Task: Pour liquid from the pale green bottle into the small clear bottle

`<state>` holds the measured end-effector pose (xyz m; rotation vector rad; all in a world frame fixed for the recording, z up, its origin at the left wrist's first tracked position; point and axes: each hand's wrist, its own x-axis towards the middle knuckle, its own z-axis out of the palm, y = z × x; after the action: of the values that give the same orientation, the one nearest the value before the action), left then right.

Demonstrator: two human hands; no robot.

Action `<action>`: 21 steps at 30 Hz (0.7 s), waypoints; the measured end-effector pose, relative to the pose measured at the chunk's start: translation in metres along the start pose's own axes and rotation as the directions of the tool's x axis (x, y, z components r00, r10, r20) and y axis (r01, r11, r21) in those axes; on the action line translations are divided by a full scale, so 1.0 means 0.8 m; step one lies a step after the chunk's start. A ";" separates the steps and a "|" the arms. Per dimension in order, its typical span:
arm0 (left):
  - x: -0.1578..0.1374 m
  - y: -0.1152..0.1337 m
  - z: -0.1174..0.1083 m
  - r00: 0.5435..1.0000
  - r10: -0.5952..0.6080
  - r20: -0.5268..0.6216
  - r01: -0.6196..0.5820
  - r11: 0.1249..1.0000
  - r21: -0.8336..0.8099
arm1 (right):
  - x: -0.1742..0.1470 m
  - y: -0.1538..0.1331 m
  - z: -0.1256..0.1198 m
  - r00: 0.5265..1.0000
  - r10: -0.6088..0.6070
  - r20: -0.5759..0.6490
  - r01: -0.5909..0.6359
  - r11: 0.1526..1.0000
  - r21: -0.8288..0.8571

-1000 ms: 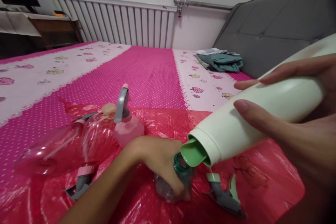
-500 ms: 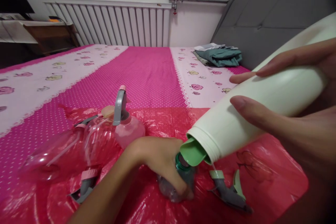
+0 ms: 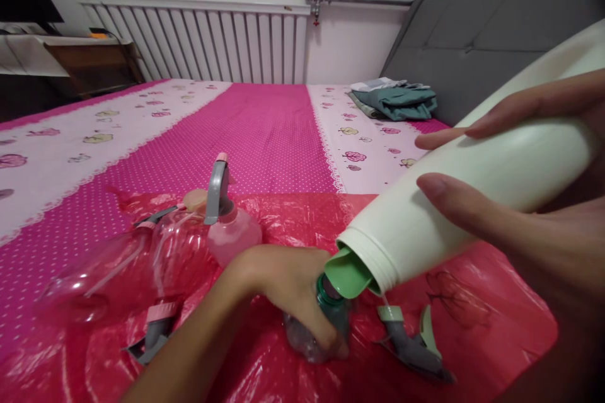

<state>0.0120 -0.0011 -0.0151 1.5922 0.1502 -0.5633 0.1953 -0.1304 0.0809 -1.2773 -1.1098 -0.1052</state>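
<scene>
Right now: pouring from one bottle into another, judging by the tilt and the mouths lined up.
Right hand [image 3: 515, 220]: fingers wrapped and spread along the large cream-white plastic bottle [image 3: 454, 201], which is tipped steeply down to the left.
Spout: the bottle's green pouring lip [image 3: 347, 274] sits just over, perhaps touching, the mouth below.
Left hand [image 3: 288, 289]: fingers curled tight round the small clear plastic bottle with a dark green neck [image 3: 331, 302], standing on the red plastic sheet [image 3: 496, 321].
Doing it well: keep the small bottle gripped low and upright, hold the lip centred on the narrow neck, and tilt slowly so nothing runs over.
Risk: the neck is narrow and partly hidden by the spout, so the fill level is hard to see.
Nearby: the grey-and-green trigger sprayer head [image 3: 411, 343] lies just right of the small bottle; a pink round spray bottle [image 3: 231, 227] stands behind the left wrist.
</scene>
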 end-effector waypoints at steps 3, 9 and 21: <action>0.000 0.001 0.000 1.000 -0.013 -0.001 0.013 1.000 -0.007 | -0.019 0.003 -0.015 0.997 -0.077 0.027 0.080 0.982 -0.169; 0.000 0.003 0.001 0.999 -0.041 -0.007 0.041 0.999 -0.015 | -0.016 0.002 -0.009 0.994 -0.089 0.055 0.095 0.991 -0.098; 0.000 0.002 0.001 1.000 0.004 -0.012 -0.004 0.999 0.045 | -0.011 -0.006 -0.005 0.998 -0.008 0.068 0.008 1.000 0.007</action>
<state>0.0124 -0.0019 -0.0137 1.6392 0.1439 -0.5576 0.1902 -0.1398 0.0788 -1.2785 -1.1725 -0.0646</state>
